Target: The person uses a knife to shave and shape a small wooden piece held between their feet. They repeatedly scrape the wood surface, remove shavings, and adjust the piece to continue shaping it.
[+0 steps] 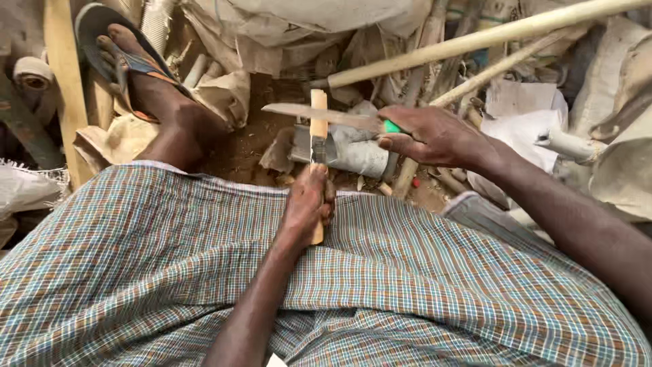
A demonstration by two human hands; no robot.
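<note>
Holding a pale wooden stick (318,129) upright over the lap, the left hand (307,204) is wrapped tight around its lower part. The right hand (435,134) grips a knife (319,115) by its green handle, with the blade lying flat across the stick near the top. The wood looks freshly cut and clean there, so the carving seems begun, with the lower part likely left to do.

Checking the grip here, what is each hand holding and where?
Left hand grips the wooden stick at its lower end; right hand holds the knife by its green handle.
</note>
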